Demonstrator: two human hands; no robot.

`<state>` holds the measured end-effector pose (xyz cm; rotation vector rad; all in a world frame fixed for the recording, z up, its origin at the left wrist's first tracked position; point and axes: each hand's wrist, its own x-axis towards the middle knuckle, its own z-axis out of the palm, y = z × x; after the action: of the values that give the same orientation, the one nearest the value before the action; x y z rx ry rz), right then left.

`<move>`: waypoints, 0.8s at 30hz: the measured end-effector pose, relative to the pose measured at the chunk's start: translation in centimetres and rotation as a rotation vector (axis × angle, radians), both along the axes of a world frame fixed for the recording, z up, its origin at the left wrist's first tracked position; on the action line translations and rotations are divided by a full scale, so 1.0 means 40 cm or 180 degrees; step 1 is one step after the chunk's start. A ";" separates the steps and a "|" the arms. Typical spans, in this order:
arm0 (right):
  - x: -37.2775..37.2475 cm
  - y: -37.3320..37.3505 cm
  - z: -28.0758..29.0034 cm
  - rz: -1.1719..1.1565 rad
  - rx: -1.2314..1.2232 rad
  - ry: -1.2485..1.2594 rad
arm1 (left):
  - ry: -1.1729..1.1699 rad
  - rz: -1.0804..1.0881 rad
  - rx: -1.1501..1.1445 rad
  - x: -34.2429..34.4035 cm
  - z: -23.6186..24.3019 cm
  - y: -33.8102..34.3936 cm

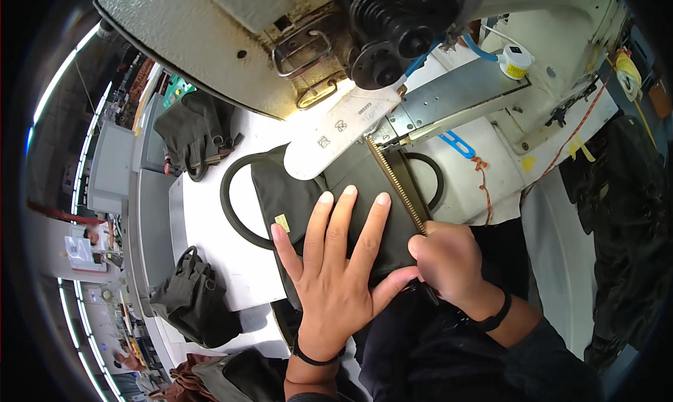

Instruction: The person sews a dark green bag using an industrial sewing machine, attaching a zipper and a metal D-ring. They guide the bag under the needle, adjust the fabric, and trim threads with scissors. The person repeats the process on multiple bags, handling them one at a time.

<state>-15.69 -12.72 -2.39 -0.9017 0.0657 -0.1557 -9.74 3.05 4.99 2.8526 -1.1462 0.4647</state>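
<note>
Two Hands on a Dark Bag at the Sewing Machine

Two bare hands press on a dark olive bag point(308, 199) that lies on the white table point(210, 234) under the head of an industrial sewing machine point(392, 30). The left hand point(333, 258) lies flat and open on the fabric, fingers point(348, 213) spread and pointing toward the machine, grasping nothing; a thin dark band circles its wrist. The right hand point(449, 258) is curled closed at the near end of a brass-coloured zipper point(399, 185), its fingertips pinching the bag's edge there; a dark band sits on that wrist too. The thumb of the left hand reaches toward the right hand and nearly touches it.

The zipper runs in a straight slant from the right hand up to the needle area, where a pale guide plate point(336, 139) covers the far edge of the bag. A rounded dark handle point(235, 206) loops out from the bag's left side, and a second one point(431, 178) arcs just beyond the zipper on the right. A small yellowish tag point(282, 222) sits on the fabric near the left hand's little finger.

Two more finished dark bags rest on the table's left side, one point(200, 132) far, one point(193, 297) near. Dark fabric point(631, 213) hangs at the right.
</note>
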 end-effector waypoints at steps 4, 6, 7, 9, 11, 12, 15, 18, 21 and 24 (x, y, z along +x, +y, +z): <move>0.022 -0.002 0.002 0.0018 -0.0003 -0.0064 | -0.0023 -0.0025 -0.0019 0.019 0.002 -0.003; 0.026 -0.004 -0.001 0.0041 -0.0013 -0.0101 | -0.0025 -0.0039 -0.0029 0.023 0.005 -0.003; 0.026 -0.005 -0.002 0.0049 -0.0028 -0.0110 | -0.0023 -0.0052 -0.0040 0.023 0.005 -0.003; 0.027 -0.007 -0.001 0.0025 -0.0033 -0.0145 | -0.0015 -0.0070 -0.0048 0.024 0.006 -0.005; 0.031 -0.007 -0.001 0.0021 -0.0027 -0.0151 | 0.0000 -0.0067 -0.0031 0.025 0.007 -0.006; 0.036 -0.008 0.000 0.0022 -0.0022 -0.0141 | -0.0012 -0.0078 -0.0040 0.028 0.006 -0.006; 0.046 -0.011 0.006 0.0010 -0.0046 -0.0162 | -0.0034 -0.0106 -0.0066 0.036 0.003 -0.006; 0.049 -0.015 0.003 0.0009 -0.0143 -0.0193 | -0.0022 -0.0121 -0.0065 0.039 0.002 -0.007; 0.058 -0.016 0.008 0.0005 -0.0110 -0.0174 | -0.0029 -0.0140 -0.0065 0.047 0.002 -0.010; 0.078 -0.018 0.006 -0.0020 -0.0121 -0.0168 | -0.0013 -0.0166 -0.0092 0.067 -0.007 -0.013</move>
<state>-12.56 -13.44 -2.14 -0.9350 0.0167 -0.1868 -7.06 2.55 4.71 2.7913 -1.2012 0.4804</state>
